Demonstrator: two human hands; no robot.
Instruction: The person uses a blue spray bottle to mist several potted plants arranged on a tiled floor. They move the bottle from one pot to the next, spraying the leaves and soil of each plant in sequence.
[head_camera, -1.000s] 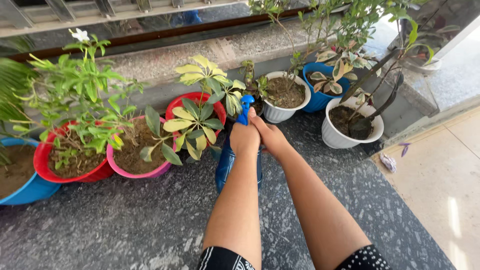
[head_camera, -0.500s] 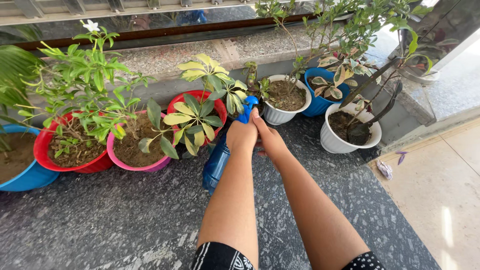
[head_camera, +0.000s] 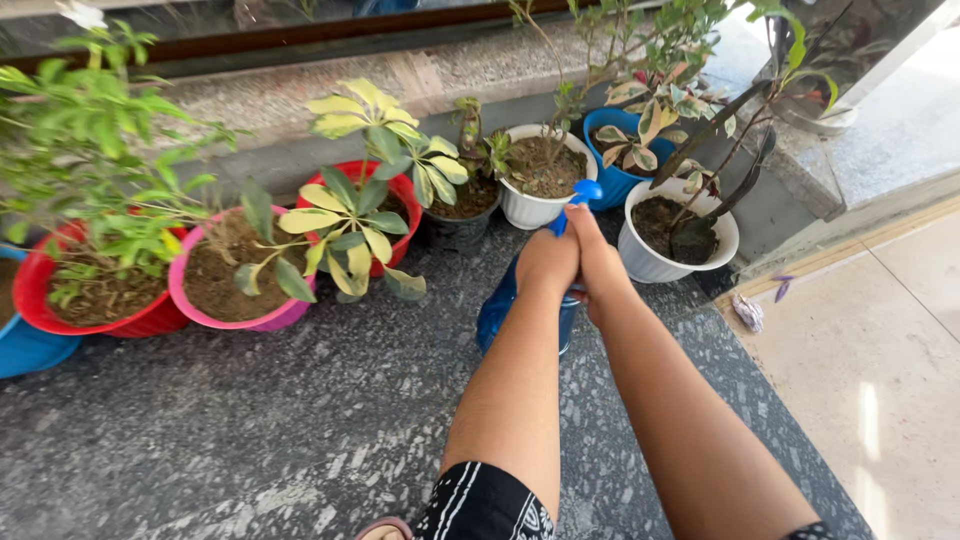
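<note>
Both hands, left hand (head_camera: 545, 262) and right hand (head_camera: 598, 262), wrap tight around a blue plastic spray bottle (head_camera: 500, 305) at frame centre; forearms hide most of its body, only the nozzle tip shows. Speckled grey stone ledge (head_camera: 250, 420) fills the lower frame; white ribbed plant pot (head_camera: 650, 255) sits right, beige tile floor (head_camera: 880, 350) beyond.

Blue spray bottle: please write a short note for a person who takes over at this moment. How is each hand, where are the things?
Left hand: closed on the upper part of the blue spray bottle.
Right hand: also on the bottle's top, fingers by the blue nozzle.
The bottle is at the granite floor; whether it rests on it or is lifted I cannot tell. The nozzle points toward the white ribbed pot in the row of potted plants.
Done: bottle gripped and aimed. No spray is visible; soil wetness cannot be judged.
</note>
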